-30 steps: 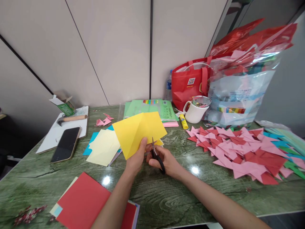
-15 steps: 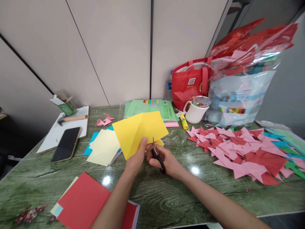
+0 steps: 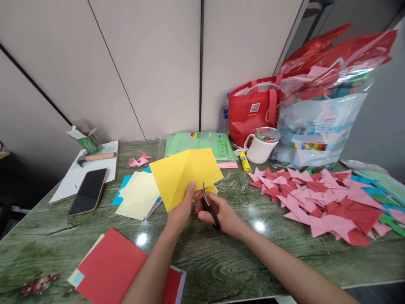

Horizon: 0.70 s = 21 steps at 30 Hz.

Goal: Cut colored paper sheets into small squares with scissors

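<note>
A yellow sheet of paper with a crease down it is held up above the table. My left hand pinches its lower edge, thumb on top. Black-handled scissors are in my right hand, fingers wrapped round the handles. Their blades point away from me and meet the yellow paper's lower edge, just right of my left thumb. Whether the blades have cut into it I cannot tell. Behind the yellow paper lie pale yellow sheets and blue paper. A red paper stack lies partly under my left forearm.
Folded pink and red paper pieces spread across the right. Behind stand a white mug, a yellow glue stick, a red bag and a plastic bag. At left lie a phone and a hammer. Green packs lie by the wall.
</note>
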Each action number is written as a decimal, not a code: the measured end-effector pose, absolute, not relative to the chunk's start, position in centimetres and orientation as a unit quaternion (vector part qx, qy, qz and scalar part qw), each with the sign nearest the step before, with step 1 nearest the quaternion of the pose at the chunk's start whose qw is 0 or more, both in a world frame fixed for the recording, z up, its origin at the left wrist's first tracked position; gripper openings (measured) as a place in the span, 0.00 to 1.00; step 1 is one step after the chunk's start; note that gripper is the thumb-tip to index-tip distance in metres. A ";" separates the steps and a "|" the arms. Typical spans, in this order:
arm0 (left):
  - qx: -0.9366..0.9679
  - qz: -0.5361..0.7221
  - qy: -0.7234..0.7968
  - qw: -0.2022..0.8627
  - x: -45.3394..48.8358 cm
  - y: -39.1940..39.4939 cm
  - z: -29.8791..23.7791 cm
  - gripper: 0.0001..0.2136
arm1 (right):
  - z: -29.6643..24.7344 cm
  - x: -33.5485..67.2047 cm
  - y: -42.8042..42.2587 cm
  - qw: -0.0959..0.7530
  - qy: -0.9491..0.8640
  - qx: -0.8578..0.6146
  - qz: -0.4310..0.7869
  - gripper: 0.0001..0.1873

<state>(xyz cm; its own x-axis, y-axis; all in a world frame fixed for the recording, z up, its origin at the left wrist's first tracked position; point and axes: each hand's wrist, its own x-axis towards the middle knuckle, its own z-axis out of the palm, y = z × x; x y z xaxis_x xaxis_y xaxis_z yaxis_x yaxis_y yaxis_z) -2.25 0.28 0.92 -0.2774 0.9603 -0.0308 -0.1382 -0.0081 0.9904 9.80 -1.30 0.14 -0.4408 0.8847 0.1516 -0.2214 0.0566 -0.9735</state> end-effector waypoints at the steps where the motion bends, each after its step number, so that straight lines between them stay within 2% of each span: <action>1: 0.389 0.595 0.536 0.456 -2.3 0.3 0.9 0.15 | 0.2 9.8 -1.3 0.444 -0.575 -0.288 0.624 0.20; 21: 0.399 0.577 0.566 0.433 -2.3 0.2 1.1 0.15 | 0.2 9.7 -1.3 0.443 -0.569 -0.282 0.633 0.22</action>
